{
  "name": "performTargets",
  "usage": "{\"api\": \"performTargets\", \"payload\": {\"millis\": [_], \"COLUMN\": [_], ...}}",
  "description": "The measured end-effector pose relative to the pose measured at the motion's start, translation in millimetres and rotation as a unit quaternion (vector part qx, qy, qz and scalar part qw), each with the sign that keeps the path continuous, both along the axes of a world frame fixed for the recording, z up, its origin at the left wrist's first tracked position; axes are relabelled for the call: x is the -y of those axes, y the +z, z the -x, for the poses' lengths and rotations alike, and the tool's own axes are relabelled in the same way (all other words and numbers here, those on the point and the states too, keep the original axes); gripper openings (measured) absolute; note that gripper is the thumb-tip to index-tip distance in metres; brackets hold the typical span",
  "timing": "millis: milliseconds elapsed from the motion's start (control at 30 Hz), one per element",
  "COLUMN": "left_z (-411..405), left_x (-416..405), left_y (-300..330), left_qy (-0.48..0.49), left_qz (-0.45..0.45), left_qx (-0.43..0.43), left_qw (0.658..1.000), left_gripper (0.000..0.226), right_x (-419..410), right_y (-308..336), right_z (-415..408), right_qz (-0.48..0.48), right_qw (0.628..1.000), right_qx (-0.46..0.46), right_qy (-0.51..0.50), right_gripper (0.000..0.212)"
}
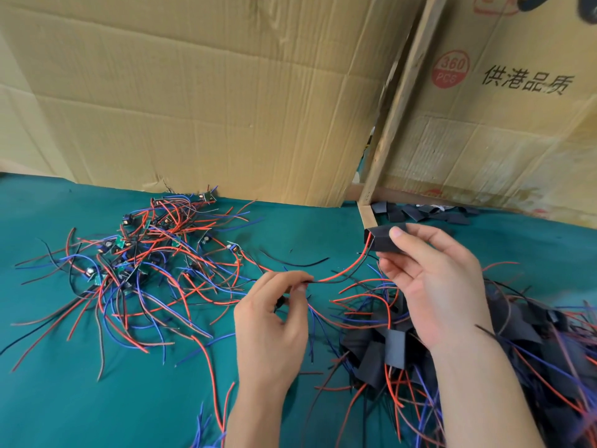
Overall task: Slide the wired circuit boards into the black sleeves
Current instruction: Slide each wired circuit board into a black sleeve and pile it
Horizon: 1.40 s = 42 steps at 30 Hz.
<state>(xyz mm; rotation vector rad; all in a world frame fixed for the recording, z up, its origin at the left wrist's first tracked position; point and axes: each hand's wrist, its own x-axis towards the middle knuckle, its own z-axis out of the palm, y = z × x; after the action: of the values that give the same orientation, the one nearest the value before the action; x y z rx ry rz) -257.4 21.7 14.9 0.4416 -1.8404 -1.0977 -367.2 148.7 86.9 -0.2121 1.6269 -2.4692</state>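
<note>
- The cardboard box (504, 124) on the right has a red round sticker (450, 69). It says "360" on top and "PCS" below.
- Just to the right of the sticker, big black Chinese words (527, 81) are printed on the same box: "供港品质".
- A red mark (491, 3) sits at the box's top edge. It is cut off and cannot be read.

Bright, even light with soft shadows; wide-angle bending and slight blur toward the edges.
</note>
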Motion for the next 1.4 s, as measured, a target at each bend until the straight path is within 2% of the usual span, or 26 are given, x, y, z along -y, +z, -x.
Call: {"api": "performTargets", "payload": {"millis": [167, 267, 433, 533, 700, 800, 1000, 1200, 1300, 1400], "left_z": [-3, -5, -3, -2, 1, 3, 3, 2, 3, 3], "left_x": [-2, -3, -6, -7, -5, -3, -3, -6, -6, -7], "left_y": [5, 10, 11, 8, 4, 3, 0, 2, 2, 2], "left_qy": [-0.026, -0.047, -0.076, -0.091, -0.074, -0.060, -0.052, -0.057, -0.052, -0.053], "left_qz": [-0.019, -0.009, -0.012, -0.004, 0.054, 0.074, 0.048, 0.032, 0.032, 0.038], "left_qx": [0.039, 0.069, 0.077, 0.095, 0.131, 0.122, 0.119, 0.123, 0.124, 0.127], "left_qw": [0.999, 0.996, 0.994, 0.991, 0.987, 0.988, 0.990, 0.990, 0.990, 0.990], "left_gripper": [0.017, 0.026, 0.019, 0.022, 0.026, 0.022, 0.034, 0.039, 0.036, 0.035], "right_x": [9, 17, 26, 28, 27, 27, 20, 17, 18, 20], "right_y": [-3, -8, -15, -16, -17, -15, -11, -8, -9, -10], "right_z": [-6, -10, -16, -17, -16, -16, -11, -9, -10, -12], "right_qz": [-0.023, -0.065, -0.122, -0.128, -0.119, -0.107, -0.060, -0.028, -0.021, -0.071], "right_qw": [0.999, 0.996, 0.988, 0.987, 0.988, 0.990, 0.997, 0.998, 0.997, 0.986], "right_qx": [-0.020, -0.049, -0.085, -0.085, -0.078, -0.075, -0.027, -0.035, -0.063, -0.150], "right_qy": [0.035, 0.042, 0.047, 0.057, 0.057, 0.054, 0.047, 0.050, 0.042, 0.016], "right_gripper": [0.011, 0.013, 0.014, 0.014, 0.014, 0.014, 0.012, 0.013, 0.011, 0.014]}}
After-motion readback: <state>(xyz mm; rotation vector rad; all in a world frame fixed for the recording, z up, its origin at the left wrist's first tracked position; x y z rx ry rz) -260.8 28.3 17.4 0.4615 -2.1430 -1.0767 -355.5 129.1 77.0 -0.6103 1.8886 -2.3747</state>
